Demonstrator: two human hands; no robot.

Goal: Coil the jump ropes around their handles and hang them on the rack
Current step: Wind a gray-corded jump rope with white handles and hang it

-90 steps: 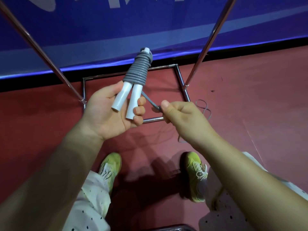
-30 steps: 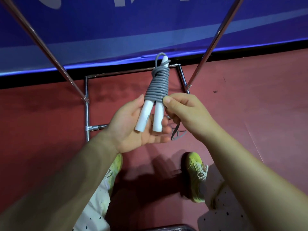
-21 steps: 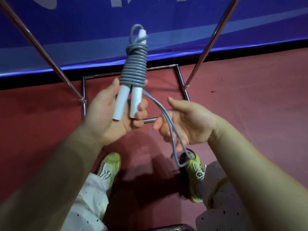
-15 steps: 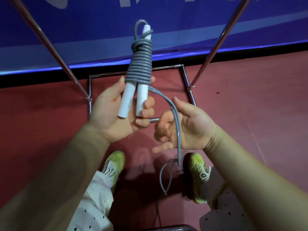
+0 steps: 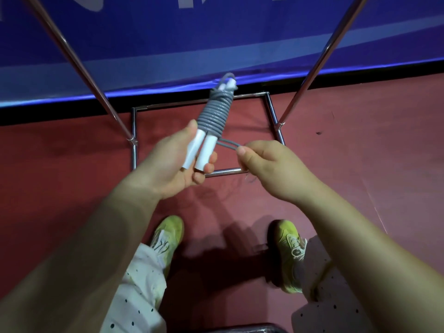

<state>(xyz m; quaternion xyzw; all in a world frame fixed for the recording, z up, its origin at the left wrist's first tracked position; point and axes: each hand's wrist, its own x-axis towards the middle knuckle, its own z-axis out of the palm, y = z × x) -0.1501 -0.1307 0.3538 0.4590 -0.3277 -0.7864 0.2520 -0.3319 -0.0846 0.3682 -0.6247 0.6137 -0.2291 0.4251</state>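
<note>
- On the far left I see a shiny metal pole (image 5: 79, 66) of the rack. It slants down to the rack's square base (image 5: 133, 140) on the red floor (image 5: 60, 164).
- My left hand (image 5: 168, 169) is next. Its fingers and thumb are curled round the two white handles (image 5: 199, 152) of the jump rope and hold them side by side. The handles tilt up and away from me.
- The grey rope (image 5: 215, 114) is wound in tight rings round the top half of the handles. A small loop sticks out at the very top, near the blue banner (image 5: 216, 32).
- Two strands of rope (image 5: 227, 144) run from the bottom of the coil across to my right hand.
- My right hand (image 5: 271, 169) is closed like a fist. Its thumb and fingers pinch those two strands. A bit of loose rope peeks out under this hand.
- The jump rope is up in the air, over the rack's base, between the two poles.
- Down below I see two yellow-green shoes (image 5: 168, 234) and white dotted trousers (image 5: 134, 292).
- On the right is the other shiny pole (image 5: 319, 61), also slanting down to the base.
</note>
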